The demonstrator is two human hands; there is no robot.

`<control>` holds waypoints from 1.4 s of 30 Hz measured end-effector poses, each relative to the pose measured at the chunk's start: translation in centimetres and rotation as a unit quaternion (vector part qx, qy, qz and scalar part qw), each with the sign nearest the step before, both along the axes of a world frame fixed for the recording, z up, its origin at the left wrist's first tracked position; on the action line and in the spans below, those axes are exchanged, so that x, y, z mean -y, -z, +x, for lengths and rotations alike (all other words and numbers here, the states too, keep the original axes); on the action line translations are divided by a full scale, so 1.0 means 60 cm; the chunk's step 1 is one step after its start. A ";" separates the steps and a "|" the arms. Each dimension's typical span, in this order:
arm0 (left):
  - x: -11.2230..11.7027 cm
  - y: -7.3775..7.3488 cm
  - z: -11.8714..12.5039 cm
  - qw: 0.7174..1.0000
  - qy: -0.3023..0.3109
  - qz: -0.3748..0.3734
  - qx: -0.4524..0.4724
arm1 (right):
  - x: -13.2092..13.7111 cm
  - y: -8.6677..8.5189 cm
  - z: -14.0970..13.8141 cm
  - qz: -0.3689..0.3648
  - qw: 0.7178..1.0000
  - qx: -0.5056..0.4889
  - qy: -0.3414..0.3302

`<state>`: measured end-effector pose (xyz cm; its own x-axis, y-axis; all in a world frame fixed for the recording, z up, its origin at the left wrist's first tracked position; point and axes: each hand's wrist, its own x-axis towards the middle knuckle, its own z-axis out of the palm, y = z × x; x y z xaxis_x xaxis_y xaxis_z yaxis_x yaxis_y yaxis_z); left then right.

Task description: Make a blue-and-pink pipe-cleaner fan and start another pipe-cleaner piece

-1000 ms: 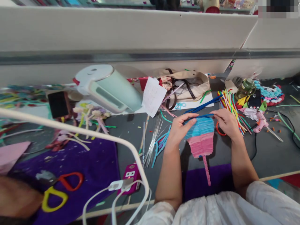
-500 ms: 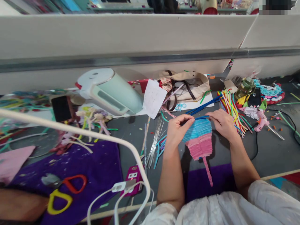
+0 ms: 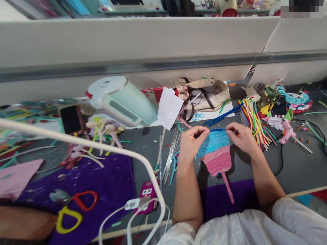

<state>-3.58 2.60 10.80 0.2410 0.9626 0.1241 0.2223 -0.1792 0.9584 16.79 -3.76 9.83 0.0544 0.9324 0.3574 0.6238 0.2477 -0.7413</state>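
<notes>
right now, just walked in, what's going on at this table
A person is pinching a dark blue strip between the left hand and right hand, at the top edge of a light-blue-and-pink fuzzy piece. Its pink stem points down toward the person. A bundle of coloured strips lies beyond the right hand, and scissors rest on a purple cloth to the left.

Left hand (image 3: 191,143) and right hand (image 3: 242,139) in facing pinches.

Beneath the grip spreads a gray tabletop (image 3: 301,166) with pale edging (image 3: 306,192) on the near side. Beyond the grip stands an off-white partition (image 3: 127,37) crossed by a gray rail (image 3: 153,67); farther back, another long table (image 3: 143,11).
</notes>
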 end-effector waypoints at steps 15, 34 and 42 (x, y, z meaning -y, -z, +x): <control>-0.005 -0.001 -0.012 1.000 -0.022 -0.008 0.011 | -0.006 0.009 -0.001 -0.118 0.966 -0.223 -0.047; -0.028 0.029 -0.026 0.996 -0.047 -0.046 0.064 | -0.028 0.041 -0.014 -0.156 0.910 -0.376 -0.078; -0.029 0.017 -0.027 0.994 -0.082 -0.042 0.056 | -0.031 0.059 -0.013 -0.192 0.893 -0.396 -0.090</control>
<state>-5.19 4.34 9.80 0.0699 0.9958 0.0583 0.1323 -0.0672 0.9889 16.00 -1.88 6.27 -0.0148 0.9971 -0.0748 -0.1589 -0.0762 -0.9844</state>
